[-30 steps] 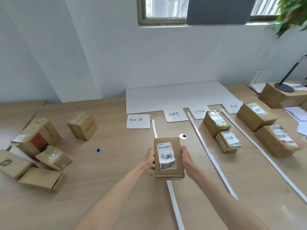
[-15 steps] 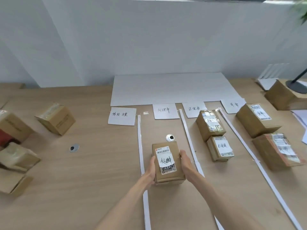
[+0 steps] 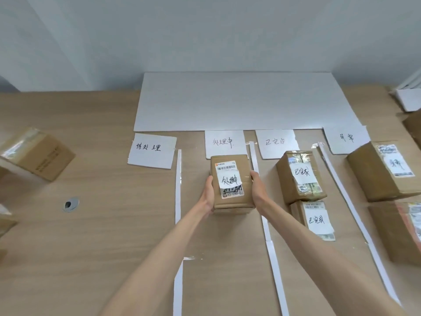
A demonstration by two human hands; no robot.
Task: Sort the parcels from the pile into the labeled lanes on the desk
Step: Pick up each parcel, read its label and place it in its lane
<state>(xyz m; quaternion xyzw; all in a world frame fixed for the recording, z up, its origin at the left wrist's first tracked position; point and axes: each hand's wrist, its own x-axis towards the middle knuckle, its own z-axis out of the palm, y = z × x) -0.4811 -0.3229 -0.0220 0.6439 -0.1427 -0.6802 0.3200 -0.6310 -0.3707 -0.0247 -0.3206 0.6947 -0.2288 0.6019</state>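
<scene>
Brown cardboard parcel (image 3: 231, 181) sits at the centre of the frame, gripped between both hands: the left hand (image 3: 208, 195) presses its left side and the right hand (image 3: 258, 190) its right side, so each hand is closed on the box. Its top carries a barcode label and a white handwritten slip. It lies in the second lane, between two white strips (image 3: 178, 185), just below the second lane label (image 3: 224, 143) at the upper centre; whether it touches the desk (image 3: 102, 224) I cannot tell. Right of it, the third lane holds two labelled parcels (image 3: 300, 176) one below the other. At the far right stand two larger boxes (image 3: 382, 169). At the left edge, a taped carton (image 3: 36, 153) lies apart.
</scene>
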